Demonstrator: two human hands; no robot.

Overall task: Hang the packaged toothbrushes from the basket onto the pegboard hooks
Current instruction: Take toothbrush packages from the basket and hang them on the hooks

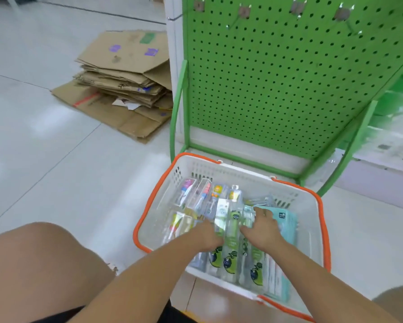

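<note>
The green pegboard stood upright, its hooks bare, so nothing hung yet. Right below sat the white basket, likely kept close for short reaches. Toothbrush packs lay flat inside. The left hand and right hand rested on them, fingers blurred; grip unclear.

A white basket with an orange rim was seen at the lower centre of the frame, filled with packaged toothbrushes. Both hands were placed inside it: the left hand was laid on the packs left of a green one, the right hand just right of it (the grip itself was blurred). The green pegboard with bare hooks filled the upper right, and flattened cardboard lay at the upper left.
</note>
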